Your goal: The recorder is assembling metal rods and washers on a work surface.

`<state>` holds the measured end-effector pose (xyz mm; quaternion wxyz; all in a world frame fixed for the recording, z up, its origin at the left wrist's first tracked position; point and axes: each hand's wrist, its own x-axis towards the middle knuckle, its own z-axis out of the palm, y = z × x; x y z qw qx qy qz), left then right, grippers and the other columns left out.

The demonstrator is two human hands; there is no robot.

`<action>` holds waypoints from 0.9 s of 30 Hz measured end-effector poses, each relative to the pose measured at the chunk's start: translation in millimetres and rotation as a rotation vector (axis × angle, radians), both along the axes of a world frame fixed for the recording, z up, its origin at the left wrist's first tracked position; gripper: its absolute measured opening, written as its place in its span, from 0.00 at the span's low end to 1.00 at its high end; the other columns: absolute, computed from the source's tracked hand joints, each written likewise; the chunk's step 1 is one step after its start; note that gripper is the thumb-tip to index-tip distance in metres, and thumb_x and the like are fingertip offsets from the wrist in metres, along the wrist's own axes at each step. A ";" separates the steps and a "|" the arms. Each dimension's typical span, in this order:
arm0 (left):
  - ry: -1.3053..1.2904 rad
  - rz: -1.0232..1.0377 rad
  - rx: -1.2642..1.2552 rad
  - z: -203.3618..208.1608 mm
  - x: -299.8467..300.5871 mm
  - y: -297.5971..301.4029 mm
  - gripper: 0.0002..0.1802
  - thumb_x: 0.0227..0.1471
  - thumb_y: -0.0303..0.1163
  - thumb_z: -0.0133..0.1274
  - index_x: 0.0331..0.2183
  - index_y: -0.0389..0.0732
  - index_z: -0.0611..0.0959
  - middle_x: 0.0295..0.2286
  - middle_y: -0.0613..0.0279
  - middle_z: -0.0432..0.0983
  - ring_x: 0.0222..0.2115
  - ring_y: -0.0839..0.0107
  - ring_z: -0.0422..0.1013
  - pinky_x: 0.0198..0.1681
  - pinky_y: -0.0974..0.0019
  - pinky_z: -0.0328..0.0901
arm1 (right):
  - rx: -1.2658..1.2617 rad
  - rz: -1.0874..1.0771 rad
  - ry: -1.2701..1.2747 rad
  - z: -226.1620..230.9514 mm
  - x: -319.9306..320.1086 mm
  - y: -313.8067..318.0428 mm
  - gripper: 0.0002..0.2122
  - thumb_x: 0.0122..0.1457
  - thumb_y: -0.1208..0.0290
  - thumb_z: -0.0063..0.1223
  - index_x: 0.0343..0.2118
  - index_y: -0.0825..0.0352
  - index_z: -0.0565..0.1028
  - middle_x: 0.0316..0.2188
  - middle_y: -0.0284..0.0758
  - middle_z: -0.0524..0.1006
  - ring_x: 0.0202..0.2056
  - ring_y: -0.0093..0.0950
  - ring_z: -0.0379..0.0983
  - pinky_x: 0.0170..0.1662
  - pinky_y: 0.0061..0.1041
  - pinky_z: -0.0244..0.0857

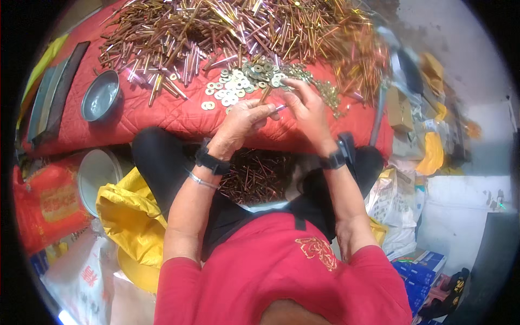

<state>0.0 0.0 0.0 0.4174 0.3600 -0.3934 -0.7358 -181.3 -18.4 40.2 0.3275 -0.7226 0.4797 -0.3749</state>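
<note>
Washers [240,93] lie heaped on red cloth [179,122]; at their near side, the left hand [246,120] pinches a slim metal rod [280,108]. Farther right along that side, the right hand [310,111] is partly curled; whether it grips anything, I cannot tell.

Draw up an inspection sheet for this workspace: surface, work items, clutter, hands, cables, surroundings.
Surface: red quilted cloth, creased.
Work items: large pile of metal rods along the far side; loose washers in front of it.
Clutter: grey bowl at left; yellow sack and red bag below.
Hands: left hand pinches a thin rod; right hand is close by, contact unclear.
Cables: nothing seen.
Surroundings: cardboard box at right; blue boxes lower right.
</note>
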 end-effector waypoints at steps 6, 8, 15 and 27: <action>-0.019 0.008 -0.013 0.8 1.5 -4.2 0.13 0.52 0.39 0.54 0.26 0.39 0.82 0.13 0.79 0.59 0.13 0.87 0.50 0.17 0.78 0.44 | -0.051 0.025 -0.132 -9.1 3.3 -1.5 0.15 0.58 0.72 0.51 0.49 0.66 0.70 0.23 0.29 0.70 0.27 0.18 0.65 0.31 0.19 0.61; -0.033 0.012 -0.014 2.1 0.1 -0.6 0.13 0.52 0.39 0.54 0.26 0.39 0.82 0.13 0.79 0.59 0.13 0.87 0.49 0.17 0.78 0.43 | 0.112 -0.032 -0.026 0.3 2.8 0.2 0.15 0.58 0.72 0.51 0.49 0.66 0.70 0.24 0.30 0.71 0.27 0.18 0.66 0.32 0.18 0.62; -0.038 0.005 -0.024 -2.3 -2.0 1.5 0.14 0.53 0.40 0.53 0.27 0.38 0.82 0.13 0.80 0.58 0.13 0.87 0.49 0.16 0.78 0.42 | 0.110 0.009 -0.034 -3.9 -3.5 2.6 0.18 0.59 0.69 0.52 0.51 0.66 0.67 0.32 0.35 0.74 0.33 0.22 0.71 0.38 0.21 0.65; -0.065 -0.017 0.020 1.4 -2.2 -0.8 0.13 0.54 0.38 0.51 0.29 0.37 0.80 0.13 0.81 0.56 0.12 0.88 0.48 0.16 0.78 0.40 | -0.206 0.061 -0.048 -18.1 -4.2 -1.5 0.17 0.57 0.76 0.51 0.50 0.66 0.68 0.32 0.33 0.74 0.35 0.25 0.72 0.40 0.24 0.66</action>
